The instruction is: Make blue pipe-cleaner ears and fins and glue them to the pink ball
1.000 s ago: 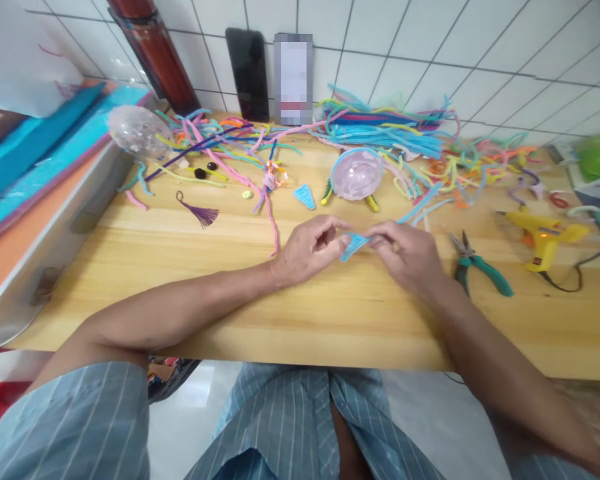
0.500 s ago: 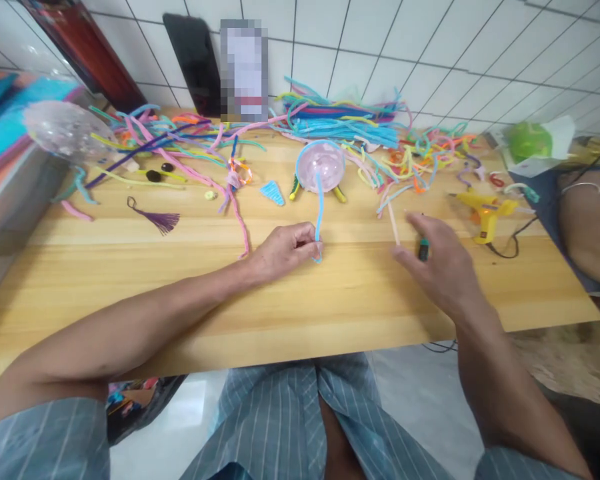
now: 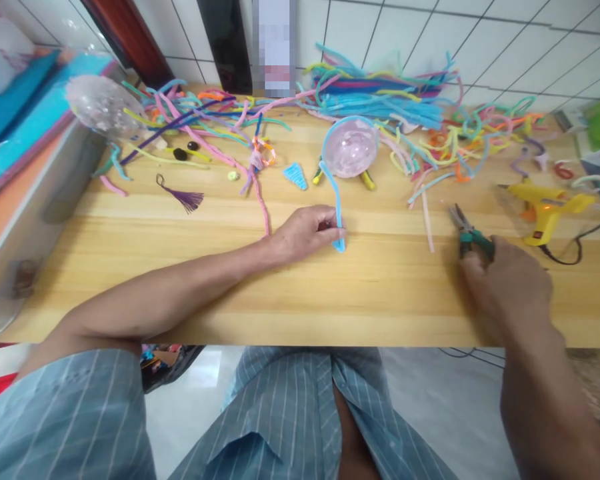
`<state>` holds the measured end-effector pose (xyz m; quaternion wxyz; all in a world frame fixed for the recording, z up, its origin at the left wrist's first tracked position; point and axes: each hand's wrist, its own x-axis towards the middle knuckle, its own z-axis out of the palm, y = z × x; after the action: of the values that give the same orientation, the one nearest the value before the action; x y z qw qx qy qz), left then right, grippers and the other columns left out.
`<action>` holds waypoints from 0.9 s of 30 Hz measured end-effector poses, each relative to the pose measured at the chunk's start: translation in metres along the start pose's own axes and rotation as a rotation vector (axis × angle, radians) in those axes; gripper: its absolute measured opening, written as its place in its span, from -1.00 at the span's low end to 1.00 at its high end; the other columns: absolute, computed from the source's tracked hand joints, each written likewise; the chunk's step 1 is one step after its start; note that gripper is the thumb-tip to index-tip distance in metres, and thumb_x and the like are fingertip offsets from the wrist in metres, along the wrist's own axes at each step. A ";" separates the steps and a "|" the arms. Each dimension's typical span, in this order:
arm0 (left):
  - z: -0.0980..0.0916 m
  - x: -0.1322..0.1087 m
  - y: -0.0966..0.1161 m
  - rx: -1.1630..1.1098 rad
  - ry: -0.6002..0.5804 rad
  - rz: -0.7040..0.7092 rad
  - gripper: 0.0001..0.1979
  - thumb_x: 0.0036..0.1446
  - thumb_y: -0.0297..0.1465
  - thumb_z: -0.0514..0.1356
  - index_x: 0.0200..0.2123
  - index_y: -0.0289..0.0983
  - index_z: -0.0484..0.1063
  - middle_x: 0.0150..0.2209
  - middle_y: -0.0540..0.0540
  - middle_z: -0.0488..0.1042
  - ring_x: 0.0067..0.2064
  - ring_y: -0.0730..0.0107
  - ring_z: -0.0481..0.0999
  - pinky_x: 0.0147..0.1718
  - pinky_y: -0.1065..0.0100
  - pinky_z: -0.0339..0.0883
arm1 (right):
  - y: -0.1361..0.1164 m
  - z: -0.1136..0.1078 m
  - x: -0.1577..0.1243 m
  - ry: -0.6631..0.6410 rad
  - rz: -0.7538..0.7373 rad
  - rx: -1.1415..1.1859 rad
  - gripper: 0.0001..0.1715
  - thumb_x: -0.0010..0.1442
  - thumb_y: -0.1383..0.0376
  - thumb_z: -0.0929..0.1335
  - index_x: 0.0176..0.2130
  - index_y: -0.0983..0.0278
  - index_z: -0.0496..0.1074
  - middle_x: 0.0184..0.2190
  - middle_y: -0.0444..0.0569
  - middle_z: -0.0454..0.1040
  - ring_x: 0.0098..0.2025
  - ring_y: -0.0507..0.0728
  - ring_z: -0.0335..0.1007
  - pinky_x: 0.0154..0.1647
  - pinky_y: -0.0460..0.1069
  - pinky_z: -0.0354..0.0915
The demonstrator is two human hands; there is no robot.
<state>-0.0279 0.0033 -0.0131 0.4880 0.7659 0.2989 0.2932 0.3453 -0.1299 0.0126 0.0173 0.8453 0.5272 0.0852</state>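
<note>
From the head camera, the left hand (image 3: pixel 307 231) rests on the wooden table (image 3: pixel 230 293) with its fingers pinched shut on a light blue pipe cleaner (image 3: pixel 335 203); the stem rises from the fingertips and curves toward the pink translucent ball (image 3: pixel 351 146), its folded end poking out below the thumb; the right hand (image 3: pixel 510 283) lies over the handles of the green-handled pliers (image 3: pixel 467 233), fingers curled about them, the metal nose pointing away from the person; the yellow glue gun (image 3: pixel 545 207) sits just beyond that hand; a blue woven triangle (image 3: pixel 295 175), a purple tassel (image 3: pixel 185 197) and a heap of coloured pipe cleaners (image 3: pixel 380 107) lie farther back.
</note>
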 end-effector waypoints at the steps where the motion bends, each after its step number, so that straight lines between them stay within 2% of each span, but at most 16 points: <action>1: 0.000 0.000 0.000 -0.002 0.002 0.010 -0.76 0.32 -0.26 0.32 -0.33 -0.30 0.55 -0.39 0.00 0.46 -0.35 0.46 0.36 -0.36 0.42 0.20 | 0.003 -0.002 0.001 0.009 0.034 -0.001 -0.21 0.43 0.01 0.13 0.29 0.43 0.53 -0.04 0.45 0.68 -0.02 0.53 0.63 0.03 0.36 0.47; 3: 0.000 -0.001 0.002 0.005 0.011 0.022 -0.76 0.32 -0.26 0.32 -0.35 -0.30 0.54 -0.40 0.01 0.45 -0.35 0.46 0.36 -0.35 0.42 0.20 | 0.010 -0.003 0.001 -0.005 0.056 0.011 -0.24 0.44 0.02 0.13 0.27 0.36 0.56 -0.03 0.38 0.70 0.01 0.52 0.64 0.06 0.36 0.46; 5: 0.000 -0.002 0.004 0.027 0.014 0.017 -0.75 0.32 -0.26 0.31 -0.36 -0.30 0.54 -0.41 0.02 0.44 -0.36 0.47 0.34 -0.35 0.41 0.18 | 0.016 -0.003 -0.001 -0.028 0.010 0.046 -0.23 0.43 -0.05 0.17 0.26 0.35 0.57 0.05 0.36 0.70 0.10 0.52 0.62 0.12 0.37 0.47; 8: -0.001 -0.003 0.009 0.060 0.006 0.003 -0.74 0.32 -0.26 0.30 -0.36 -0.30 0.54 -0.43 0.03 0.41 -0.37 0.48 0.32 -0.35 0.40 0.16 | 0.016 -0.003 -0.008 -0.045 0.023 0.151 -0.23 0.38 -0.10 0.23 0.26 0.33 0.54 0.06 0.30 0.70 0.12 0.46 0.60 0.19 0.34 0.46; 12: -0.002 -0.005 0.012 0.065 0.008 0.008 -0.73 0.33 -0.25 0.29 -0.36 -0.30 0.52 -0.41 0.02 0.43 -0.36 0.47 0.34 -0.35 0.40 0.18 | -0.001 -0.012 -0.012 -0.112 0.119 0.236 -0.31 0.26 -0.16 0.34 0.08 0.30 0.55 -0.02 0.28 0.66 0.04 0.43 0.58 0.18 0.35 0.44; 16: -0.002 -0.005 0.012 0.076 -0.010 0.013 -0.75 0.33 -0.26 0.29 -0.37 -0.29 0.52 -0.42 0.03 0.42 -0.36 0.47 0.33 -0.35 0.41 0.19 | -0.020 -0.029 -0.010 -0.212 0.183 0.255 -0.46 0.36 -0.17 0.26 -0.15 0.21 0.49 -0.11 0.23 0.62 -0.02 0.41 0.55 0.10 0.32 0.41; 21: -0.002 -0.004 0.011 0.065 -0.015 0.022 -0.73 0.34 -0.25 0.29 -0.37 -0.29 0.52 -0.42 0.03 0.41 -0.36 0.48 0.33 -0.34 0.41 0.17 | -0.043 -0.040 -0.008 -0.355 0.181 0.120 -0.42 0.36 -0.23 0.27 -0.27 0.15 0.52 -0.27 0.13 0.58 -0.08 0.46 0.55 -0.01 0.26 0.35; 24: -0.001 -0.004 0.011 0.046 -0.017 0.036 -0.73 0.34 -0.24 0.29 -0.36 -0.29 0.52 -0.42 0.04 0.40 -0.36 0.48 0.33 -0.33 0.41 0.18 | -0.054 -0.040 -0.002 -0.376 0.193 0.051 -0.53 0.36 -0.09 0.28 -0.23 0.17 0.57 -0.23 0.18 0.62 -0.06 0.47 0.55 -0.07 0.21 0.29; 27: 0.000 -0.005 0.012 0.044 -0.020 0.040 -0.74 0.34 -0.25 0.29 -0.36 -0.28 0.51 -0.42 0.05 0.40 -0.37 0.49 0.32 -0.34 0.40 0.17 | -0.056 -0.040 0.005 -0.348 0.181 0.047 -0.72 0.30 0.10 0.31 -0.27 0.19 0.53 -0.22 0.18 0.66 -0.07 0.42 0.55 -0.09 0.17 0.26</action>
<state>-0.0294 -0.0042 -0.0027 0.4681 0.7851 0.2848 0.2888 0.2915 -0.1031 0.0459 0.0807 0.8915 0.4398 -0.0732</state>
